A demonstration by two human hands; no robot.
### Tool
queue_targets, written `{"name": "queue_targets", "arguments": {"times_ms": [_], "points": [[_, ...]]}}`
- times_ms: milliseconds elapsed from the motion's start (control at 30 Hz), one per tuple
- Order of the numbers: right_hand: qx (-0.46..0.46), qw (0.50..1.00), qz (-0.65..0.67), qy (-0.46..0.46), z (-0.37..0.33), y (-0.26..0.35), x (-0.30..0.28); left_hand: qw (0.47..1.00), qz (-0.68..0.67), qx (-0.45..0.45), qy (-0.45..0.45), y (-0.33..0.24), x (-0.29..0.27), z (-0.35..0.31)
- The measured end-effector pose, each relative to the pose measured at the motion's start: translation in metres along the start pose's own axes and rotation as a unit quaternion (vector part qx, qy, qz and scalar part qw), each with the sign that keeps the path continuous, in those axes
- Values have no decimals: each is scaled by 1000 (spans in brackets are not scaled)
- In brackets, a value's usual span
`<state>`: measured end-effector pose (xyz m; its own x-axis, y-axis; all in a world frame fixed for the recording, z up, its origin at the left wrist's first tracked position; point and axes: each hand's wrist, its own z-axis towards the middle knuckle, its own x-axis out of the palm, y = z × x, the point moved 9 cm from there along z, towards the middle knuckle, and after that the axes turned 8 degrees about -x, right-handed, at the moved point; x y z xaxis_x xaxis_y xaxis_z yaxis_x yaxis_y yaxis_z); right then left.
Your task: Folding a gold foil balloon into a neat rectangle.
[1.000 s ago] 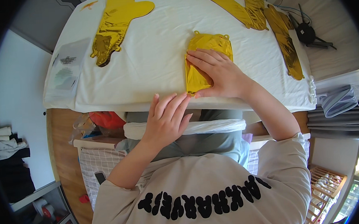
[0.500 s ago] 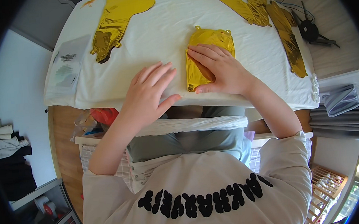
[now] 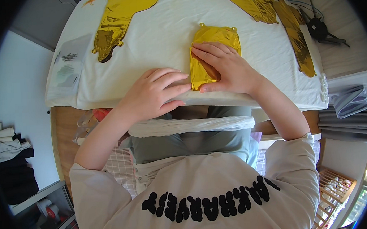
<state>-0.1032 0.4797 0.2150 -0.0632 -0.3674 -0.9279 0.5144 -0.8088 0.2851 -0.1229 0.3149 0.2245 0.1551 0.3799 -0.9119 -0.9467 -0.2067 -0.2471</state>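
Note:
A folded gold foil balloon (image 3: 216,33) lies near the table's front edge, its small tabs showing at the far end. My right hand (image 3: 229,69) rests flat over its middle and right side, fingers stretched and thumb apart near its front corner. My left hand (image 3: 157,91) is open just left of the folded foil, fingertips close to its left edge; whether they touch it I cannot tell. Farther off, a flat gold foil balloon (image 3: 117,24) lies at the left. Another gold foil piece (image 3: 244,3) stretches across the far right, beside a darker gold strip (image 3: 295,36).
A white cloth (image 3: 162,40) covers the table. At the left lies a clear plastic packet (image 3: 68,65). A black device with antennas (image 3: 316,28) and cables sits beyond the right edge. Below the table edge, a white wrapped bar (image 3: 192,125) crosses above my lap.
My left hand has moved right and slightly down, bringing its fingertips close to the folded foil. My right hand stays on the foil.

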Motion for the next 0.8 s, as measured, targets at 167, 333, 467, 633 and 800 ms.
{"name": "queue_targets", "arguments": {"times_ms": [167,333,467,633,800], "points": [[8,1000,3,4,-1,-3,2,993,15,91,68,4,6,5],[6,1000,-10,7,-1,-3,4,976,79,170,106,6,3,11],[5,1000,-9,7,-2,-3,4,962,113,220,119,5,2,14],[8,1000,-6,9,-2,-3,5,958,119,234,112,5,-3,10],[2,1000,-12,4,-1,-2,5,971,95,219,17,-1,-8,1]]}}
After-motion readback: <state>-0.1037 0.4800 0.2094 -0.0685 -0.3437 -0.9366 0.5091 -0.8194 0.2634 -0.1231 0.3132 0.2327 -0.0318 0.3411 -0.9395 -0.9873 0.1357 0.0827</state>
